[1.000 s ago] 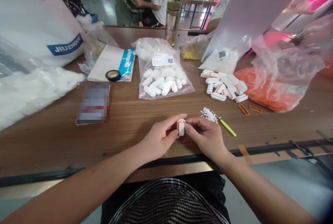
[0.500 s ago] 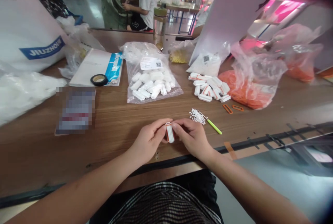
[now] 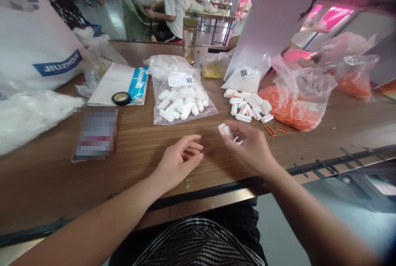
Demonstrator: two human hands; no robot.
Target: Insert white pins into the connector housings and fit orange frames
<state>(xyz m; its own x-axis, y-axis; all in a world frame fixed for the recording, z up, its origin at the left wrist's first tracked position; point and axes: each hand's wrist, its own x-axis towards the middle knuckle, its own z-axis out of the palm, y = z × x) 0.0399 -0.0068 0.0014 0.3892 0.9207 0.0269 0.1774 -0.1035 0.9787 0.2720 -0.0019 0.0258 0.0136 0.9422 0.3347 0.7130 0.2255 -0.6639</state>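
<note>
My right hand [image 3: 250,142] grips a small white plastic piece with an orange edge [image 3: 225,130] between thumb and fingers, above the wood-topped table. Just beyond it is a pile of similar white-and-orange pieces [image 3: 247,105]. The heap of tiny white parts is mostly covered by my right hand, with a few bits [image 3: 237,140] showing; the green-handled tool is hidden. My left hand [image 3: 182,156] hovers over the tabletop with fingers loosely curved and thumb apart, holding nothing. Two orange frames [image 3: 275,130] lie to the right of my right hand.
Behind the hands lies a clear bag of white pieces [image 3: 182,103]. An open bag of orange parts [image 3: 293,109] stands right. At left are a phone [image 3: 95,134], black tape roll [image 3: 121,98] and notebook [image 3: 108,80]. A bottle [image 3: 189,39] stands behind; a person [image 3: 171,6] sits beyond.
My hands have come apart. The right hand carried the white-and-orange piece forward and right, toward the pile, while the left let go and stayed near its place.
</note>
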